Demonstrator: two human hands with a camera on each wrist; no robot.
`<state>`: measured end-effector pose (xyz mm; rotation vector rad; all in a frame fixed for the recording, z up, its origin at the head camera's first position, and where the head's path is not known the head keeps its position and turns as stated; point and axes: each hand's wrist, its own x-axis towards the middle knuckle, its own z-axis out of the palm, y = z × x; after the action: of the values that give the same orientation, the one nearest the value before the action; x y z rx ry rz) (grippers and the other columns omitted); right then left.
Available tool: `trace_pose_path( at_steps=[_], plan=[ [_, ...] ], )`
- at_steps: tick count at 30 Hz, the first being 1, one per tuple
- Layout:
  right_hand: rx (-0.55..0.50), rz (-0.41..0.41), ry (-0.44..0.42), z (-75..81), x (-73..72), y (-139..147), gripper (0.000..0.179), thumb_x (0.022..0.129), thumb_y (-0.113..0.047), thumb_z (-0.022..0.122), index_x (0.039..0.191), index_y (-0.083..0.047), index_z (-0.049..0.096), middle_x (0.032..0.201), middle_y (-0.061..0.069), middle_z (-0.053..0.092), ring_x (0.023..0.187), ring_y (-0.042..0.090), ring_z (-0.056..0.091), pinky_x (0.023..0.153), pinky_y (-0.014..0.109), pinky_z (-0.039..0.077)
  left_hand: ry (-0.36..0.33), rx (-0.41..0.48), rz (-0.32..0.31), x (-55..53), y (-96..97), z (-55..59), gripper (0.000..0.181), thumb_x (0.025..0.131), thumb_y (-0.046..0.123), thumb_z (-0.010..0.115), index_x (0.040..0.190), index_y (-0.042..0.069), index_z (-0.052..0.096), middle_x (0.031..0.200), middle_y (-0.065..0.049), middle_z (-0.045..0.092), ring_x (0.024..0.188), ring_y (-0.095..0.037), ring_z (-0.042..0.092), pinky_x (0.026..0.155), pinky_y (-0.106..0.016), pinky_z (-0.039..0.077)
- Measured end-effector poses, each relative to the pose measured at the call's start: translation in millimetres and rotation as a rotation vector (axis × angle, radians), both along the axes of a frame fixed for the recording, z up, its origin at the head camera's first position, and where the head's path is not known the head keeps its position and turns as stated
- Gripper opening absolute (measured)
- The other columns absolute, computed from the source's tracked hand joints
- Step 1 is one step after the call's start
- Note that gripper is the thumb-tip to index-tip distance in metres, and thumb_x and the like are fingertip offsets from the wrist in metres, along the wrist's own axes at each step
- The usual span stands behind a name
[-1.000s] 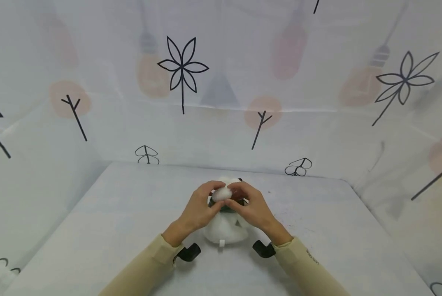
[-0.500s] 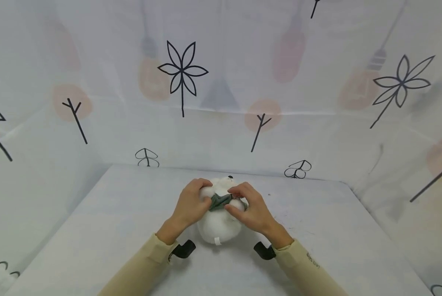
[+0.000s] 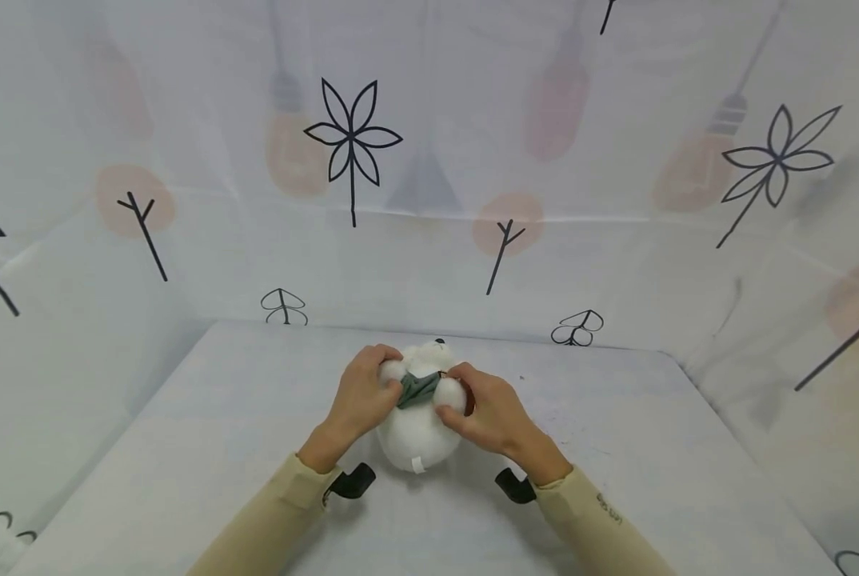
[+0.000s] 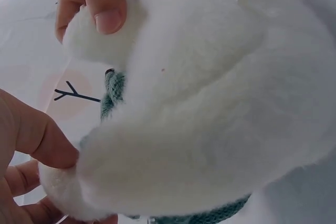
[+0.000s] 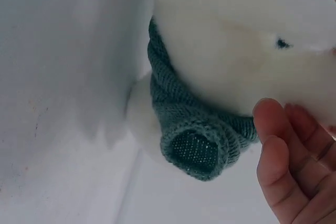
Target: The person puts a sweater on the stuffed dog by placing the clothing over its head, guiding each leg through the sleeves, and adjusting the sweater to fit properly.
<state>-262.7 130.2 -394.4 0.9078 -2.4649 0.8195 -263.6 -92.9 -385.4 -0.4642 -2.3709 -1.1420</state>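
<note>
head view: a white plush toy (image 3: pixel 413 438) is on the desk (image 3: pixel 221 448), close to the far edge and about midway between the left and right edges. its long axis runs from near to far: the rounded body with a white tag (image 3: pixel 418 465) is toward the person, the head with a black tip (image 3: pixel 440 342) toward the far edge, leaning slightly right. whether it sits or lies flat i cannot tell.

the left hand (image 3: pixel 361 392) has thumb and fingers (image 4: pixel 37 137) pinched on the left lobe (image 3: pixel 391 372); the right hand (image 3: pixel 490 412) has its thumb and fingers curled round the right lobe (image 3: pixel 449 394). neither hand is nearer, as both touch the toy. the relation that counts, i judge, is that its long axis crosses the line joining the two facing grips. a green scarf (image 3: pixel 418 388) slants between the lobes; in the right wrist view its rolled end (image 5: pixel 195 156) opens like a tube, apart from the right fingers.
</note>
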Motion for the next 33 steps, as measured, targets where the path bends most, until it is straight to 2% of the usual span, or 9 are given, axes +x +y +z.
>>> trace_pose_path(
  at_steps=[7, 13, 19, 24, 26, 28, 33],
  plan=[
    [-0.096, 0.020, 0.013, 4.6, -4.7, 6, 0.030, 0.082, -0.014, 0.071, 0.108, -0.011, 0.058, 0.084, -0.005, 0.056, 0.062, 0.005, 0.049, 0.053, 0.022, 0.046, -0.042, 0.030, -0.029, 2.2, 2.5, 0.6, 0.029, 0.075, -0.001, 0.059, 0.102, 0.007, 0.065, 0.100, -0.005, 0.060, 0.091, -0.020, 0.056, 0.078, -0.038, 0.049],
    [-0.160, 0.028, 0.059, 7.0, -7.3, 10, 0.032, 0.077, -0.005, 0.072, 0.106, -0.008, 0.059, 0.092, -0.001, 0.058, 0.066, 0.006, 0.051, 0.056, 0.022, 0.048, -0.069, -0.018, -0.139, 6.9, 8.9, -1.2, 0.021, 0.079, 0.002, 0.064, 0.099, 0.005, 0.064, 0.094, -0.004, 0.059, 0.086, -0.018, 0.055, 0.075, -0.036, 0.049],
    [-0.176, 0.142, -0.040, 6.9, -7.2, 6, 0.030, 0.082, -0.012, 0.075, 0.106, -0.012, 0.058, 0.096, -0.004, 0.059, 0.072, 0.007, 0.057, 0.061, 0.024, 0.052, -0.002, -0.029, -0.274, 8.4, 14.1, -1.4, 0.025, 0.086, 0.012, 0.071, 0.108, 0.008, 0.060, 0.091, -0.003, 0.064, 0.082, -0.015, 0.062, 0.070, -0.031, 0.052],
    [-0.238, 0.195, -0.160, 7.0, -8.4, 8, 0.019, 0.089, -0.018, 0.070, 0.105, -0.016, 0.060, 0.093, -0.005, 0.062, 0.076, 0.010, 0.061, 0.066, 0.029, 0.052, 0.028, -0.021, -0.313, 9.9, 16.0, 0.7, 0.025, 0.087, 0.015, 0.071, 0.108, 0.009, 0.058, 0.092, 0.001, 0.064, 0.080, -0.010, 0.061, 0.068, -0.030, 0.052],
    [-0.281, 0.179, -0.217, 5.7, -10.4, 10, 0.015, 0.092, -0.017, 0.065, 0.106, -0.014, 0.061, 0.095, -0.002, 0.063, 0.078, 0.012, 0.063, 0.067, 0.030, 0.053, 0.026, -0.019, -0.311, 10.7, 16.5, 1.7, 0.024, 0.087, 0.014, 0.071, 0.106, 0.009, 0.059, 0.092, 0.001, 0.063, 0.080, -0.011, 0.061, 0.068, -0.031, 0.052],
    [-0.314, 0.129, -0.270, 3.7, -13.0, 12, 0.014, 0.094, -0.017, 0.061, 0.107, -0.012, 0.062, 0.098, 0.001, 0.064, 0.078, 0.014, 0.064, 0.067, 0.031, 0.052, 0.015, -0.017, -0.311, 11.8, 17.1, 2.2, 0.023, 0.087, 0.013, 0.071, 0.106, 0.009, 0.059, 0.092, 0.001, 0.063, 0.081, -0.012, 0.060, 0.068, -0.032, 0.052],
    [-0.315, 0.002, -0.346, -3.4, -19.2, 13, 0.028, 0.090, -0.018, 0.065, 0.116, -0.011, 0.059, 0.114, 0.010, 0.056, 0.078, 0.018, 0.062, 0.063, 0.031, 0.051, -0.021, -0.022, -0.322, 15.0, 19.2, 2.5, 0.024, 0.086, 0.013, 0.071, 0.107, 0.009, 0.060, 0.094, 0.001, 0.063, 0.081, -0.013, 0.059, 0.067, -0.031, 0.052]
  ],
)
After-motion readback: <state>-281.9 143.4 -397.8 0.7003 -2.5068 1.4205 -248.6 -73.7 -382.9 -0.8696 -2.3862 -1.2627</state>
